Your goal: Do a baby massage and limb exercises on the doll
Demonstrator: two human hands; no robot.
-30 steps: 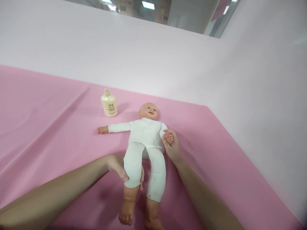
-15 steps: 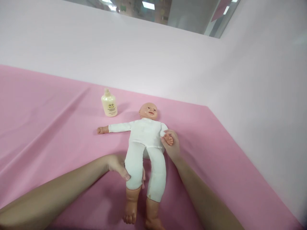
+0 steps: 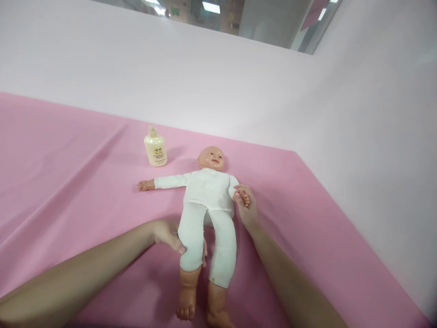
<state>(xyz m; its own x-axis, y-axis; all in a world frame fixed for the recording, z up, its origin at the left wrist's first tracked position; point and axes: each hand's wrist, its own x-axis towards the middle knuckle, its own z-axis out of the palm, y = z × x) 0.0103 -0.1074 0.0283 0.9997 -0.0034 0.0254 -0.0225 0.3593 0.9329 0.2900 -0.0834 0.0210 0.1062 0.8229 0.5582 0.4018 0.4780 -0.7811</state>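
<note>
A baby doll (image 3: 207, 197) in a white body suit lies on its back on the pink cloth (image 3: 68, 182), head away from me and one arm stretched out to the left. My left hand (image 3: 169, 237) is wrapped round the doll's left-side leg at the thigh, thumb on top and fingers underneath. My right hand (image 3: 246, 207) is closed on the doll's small hand at its right side, by the hip. Both doll feet point toward me.
A cream lotion bottle (image 3: 155, 147) stands upright on the cloth behind the doll's outstretched arm. White walls rise behind and to the right of the pink surface, whose right edge runs diagonally along the wall.
The held leg has swung inward a little, so the two feet now lie close together. My right hand has shifted slightly right with the doll's hand.
</note>
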